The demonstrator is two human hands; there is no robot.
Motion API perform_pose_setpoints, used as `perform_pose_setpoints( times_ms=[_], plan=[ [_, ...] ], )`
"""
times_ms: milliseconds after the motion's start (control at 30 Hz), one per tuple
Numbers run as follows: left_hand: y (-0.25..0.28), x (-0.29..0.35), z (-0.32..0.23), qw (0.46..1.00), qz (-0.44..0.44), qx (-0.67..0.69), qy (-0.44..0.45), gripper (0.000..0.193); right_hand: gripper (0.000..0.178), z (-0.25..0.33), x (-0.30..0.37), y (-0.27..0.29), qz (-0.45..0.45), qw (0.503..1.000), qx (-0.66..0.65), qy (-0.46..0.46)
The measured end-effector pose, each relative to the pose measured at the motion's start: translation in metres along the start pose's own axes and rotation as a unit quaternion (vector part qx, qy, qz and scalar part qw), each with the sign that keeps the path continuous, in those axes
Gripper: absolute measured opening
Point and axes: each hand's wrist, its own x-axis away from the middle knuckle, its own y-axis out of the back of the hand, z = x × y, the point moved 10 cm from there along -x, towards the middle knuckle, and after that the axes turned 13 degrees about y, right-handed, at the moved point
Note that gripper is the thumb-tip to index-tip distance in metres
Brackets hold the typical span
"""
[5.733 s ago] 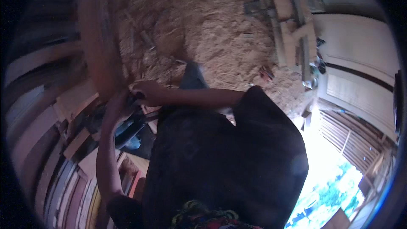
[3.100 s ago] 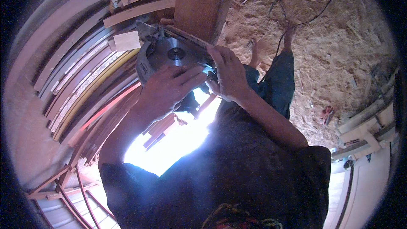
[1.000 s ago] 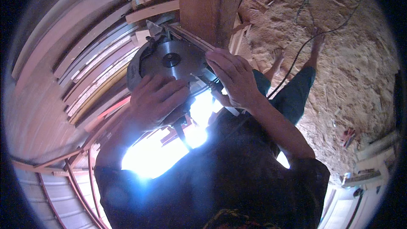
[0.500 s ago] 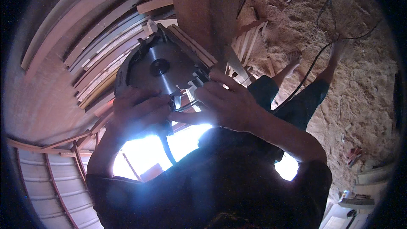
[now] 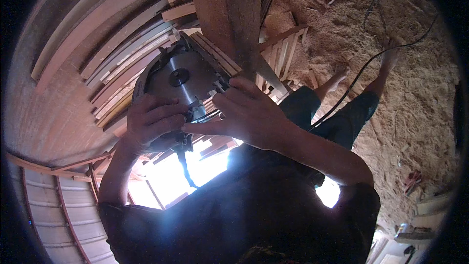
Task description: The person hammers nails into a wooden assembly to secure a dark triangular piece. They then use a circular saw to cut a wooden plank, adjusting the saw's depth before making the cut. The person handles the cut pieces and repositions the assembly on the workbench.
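Observation:
A circular saw (image 5: 178,76) with a round metal blade guard is pressed against a tall brown wooden plank (image 5: 229,14) that runs up to the top of the view. My left hand (image 5: 149,127) is wrapped around the saw's body and handle below the blade. On the right, my right hand (image 5: 244,115) grips the saw's front by the base plate, its fingertips beside the plank's edge. The saw's black cord (image 5: 185,166) hangs down from the handle.
Stacked wooden boards and slats (image 5: 112,63) fill the left side. A sawdust-covered floor (image 5: 420,83) lies to the right, with a black cable (image 5: 371,58) across it, my bare feet, and short timber offcuts (image 5: 288,49). Bright light glares below my hands.
Over the last second the saw and both hands have come slightly lower and closer in the view, staying against the plank. Earlier on, my hands were down at a low pile of boards.

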Motion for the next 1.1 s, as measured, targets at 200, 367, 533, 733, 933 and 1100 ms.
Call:
perform_pose_setpoints(
  times_ms=[200,367,533,733,933,1100],
  plan=[
    [0.002,0.001,0.000,0.999,0.028,0.001,0.019,0.038,0.058,0.000,0.001,-0.012,0.003,0.999,-0.044,-0.024],
    [0.004,0.001,0.001,0.998,0.038,0.008,0.049,0.037,0.059,0.003,0.001,-0.005,-0.009,1.000,0.026,0.003],
    [0.004,0.000,-0.002,0.996,0.049,0.011,0.077,0.037,0.064,0.003,0.001,-0.006,-0.007,1.000,-0.003,0.006],
    [0.004,0.002,0.000,0.995,0.063,0.009,0.075,0.037,0.065,0.004,0.001,-0.012,-0.006,1.000,0.009,-0.001],
    [0.005,0.002,0.001,0.994,0.059,0.032,0.084,0.035,0.068,0.004,0.000,-0.017,0.030,0.999,0.021,-0.007],
    [0.005,0.009,0.004,0.992,0.025,0.066,0.103,0.030,0.072,0.007,0.002,-0.021,0.058,0.998,0.013,-0.010]
  ],
)
